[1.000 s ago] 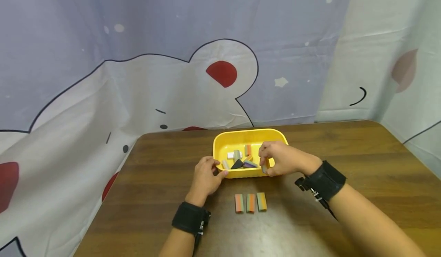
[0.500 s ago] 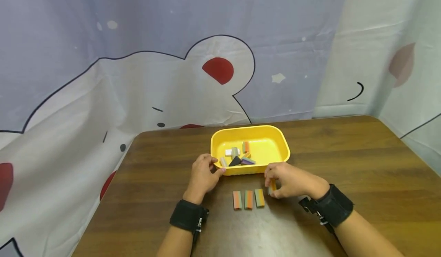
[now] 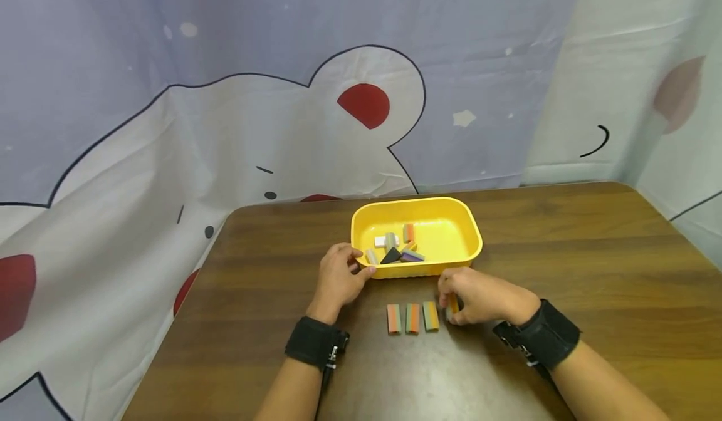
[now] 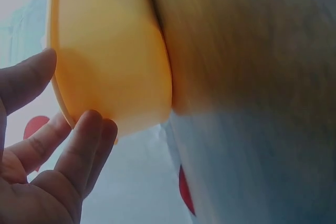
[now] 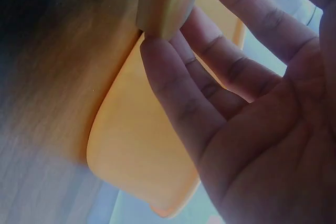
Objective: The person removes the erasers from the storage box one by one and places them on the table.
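Observation:
My left hand (image 3: 337,284) grips the near left corner of a yellow plastic tray (image 3: 448,239). In the left wrist view, its thumb touches the rim and other fingers (image 4: 86,145) lie against the outer wall. Just in front of the tray's right part, my right hand (image 3: 482,296) pinches a yellow-and-grey eraser (image 5: 168,3), low over the table and partly hidden by the fingers. Left of it, three two-coloured erasers stand in a row: pink and green (image 3: 393,319), orange and green (image 3: 413,318), yellow and green (image 3: 431,316).
Inside the tray's left half lie several more pieces, among them a black triangular one (image 3: 391,256), a purple-and-grey one (image 3: 412,255), an orange-and-green one (image 3: 408,233) and a white one (image 3: 380,242). The brown wooden table (image 3: 271,270) ends at a printed curtain (image 3: 254,133).
My right hand has lifted the eraser out of the tray and brought it toward me, to the right end of the row. My left hand has stayed at the tray's corner.

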A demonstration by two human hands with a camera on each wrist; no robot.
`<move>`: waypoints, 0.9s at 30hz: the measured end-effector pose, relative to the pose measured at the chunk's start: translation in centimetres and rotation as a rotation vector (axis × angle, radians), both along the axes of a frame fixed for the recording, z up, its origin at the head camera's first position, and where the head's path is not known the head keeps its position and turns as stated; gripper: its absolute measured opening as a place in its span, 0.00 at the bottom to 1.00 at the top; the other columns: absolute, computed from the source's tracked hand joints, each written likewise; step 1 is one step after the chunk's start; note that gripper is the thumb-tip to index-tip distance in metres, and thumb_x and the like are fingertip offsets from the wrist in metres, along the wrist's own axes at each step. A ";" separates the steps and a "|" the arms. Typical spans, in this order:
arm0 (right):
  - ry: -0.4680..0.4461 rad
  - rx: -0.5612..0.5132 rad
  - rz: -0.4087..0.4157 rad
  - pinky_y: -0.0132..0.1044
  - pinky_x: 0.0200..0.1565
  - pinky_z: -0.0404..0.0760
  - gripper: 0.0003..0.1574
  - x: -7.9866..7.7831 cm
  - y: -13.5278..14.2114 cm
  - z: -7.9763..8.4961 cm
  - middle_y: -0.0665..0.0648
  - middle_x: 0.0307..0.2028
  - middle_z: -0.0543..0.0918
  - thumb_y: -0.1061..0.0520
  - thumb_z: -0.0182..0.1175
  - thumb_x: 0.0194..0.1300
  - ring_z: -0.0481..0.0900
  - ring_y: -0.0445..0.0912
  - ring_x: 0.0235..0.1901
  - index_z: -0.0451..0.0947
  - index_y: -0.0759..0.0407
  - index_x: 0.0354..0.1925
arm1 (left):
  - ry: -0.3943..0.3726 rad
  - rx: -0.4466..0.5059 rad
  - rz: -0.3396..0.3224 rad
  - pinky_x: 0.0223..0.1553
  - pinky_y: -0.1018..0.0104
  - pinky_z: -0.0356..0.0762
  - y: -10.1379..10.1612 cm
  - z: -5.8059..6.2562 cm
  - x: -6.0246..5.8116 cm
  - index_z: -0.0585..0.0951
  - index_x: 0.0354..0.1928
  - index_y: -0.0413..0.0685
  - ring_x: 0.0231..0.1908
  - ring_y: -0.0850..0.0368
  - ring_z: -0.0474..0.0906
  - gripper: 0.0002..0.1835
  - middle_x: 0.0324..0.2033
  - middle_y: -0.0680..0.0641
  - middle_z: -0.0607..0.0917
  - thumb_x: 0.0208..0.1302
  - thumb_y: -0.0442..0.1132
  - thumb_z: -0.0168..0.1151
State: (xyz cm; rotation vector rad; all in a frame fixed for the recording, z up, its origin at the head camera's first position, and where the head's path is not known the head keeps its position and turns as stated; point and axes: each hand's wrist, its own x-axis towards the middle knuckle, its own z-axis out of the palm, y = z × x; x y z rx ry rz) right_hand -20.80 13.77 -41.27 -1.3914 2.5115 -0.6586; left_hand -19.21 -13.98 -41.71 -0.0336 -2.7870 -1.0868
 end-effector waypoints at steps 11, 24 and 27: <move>-0.015 0.038 -0.005 0.31 0.33 0.78 0.15 0.5 -0.3 -0.6 0.46 0.35 0.75 0.64 0.75 0.46 0.73 0.40 0.32 0.79 0.54 0.31 | -0.087 0.128 0.067 0.44 0.66 0.81 0.3 -0.3 0.0 0.69 0.64 0.35 0.48 0.49 0.80 0.35 0.57 0.37 0.72 0.57 0.40 0.73; -0.020 0.052 -0.015 0.33 0.34 0.78 0.15 0.3 -0.2 -1.0 0.48 0.35 0.76 0.62 0.75 0.47 0.73 0.40 0.32 0.80 0.56 0.34 | -0.098 0.167 0.078 0.45 0.64 0.81 0.6 -0.1 -0.1 0.69 0.65 0.33 0.49 0.47 0.80 0.37 0.57 0.36 0.72 0.56 0.39 0.73; -0.023 0.063 -0.024 0.33 0.34 0.78 0.15 0.0 -0.2 -0.8 0.50 0.35 0.76 0.61 0.75 0.49 0.73 0.41 0.32 0.81 0.58 0.36 | -0.084 0.170 0.074 0.45 0.63 0.81 0.4 0.1 -0.3 0.69 0.64 0.32 0.49 0.46 0.80 0.36 0.57 0.35 0.71 0.57 0.38 0.73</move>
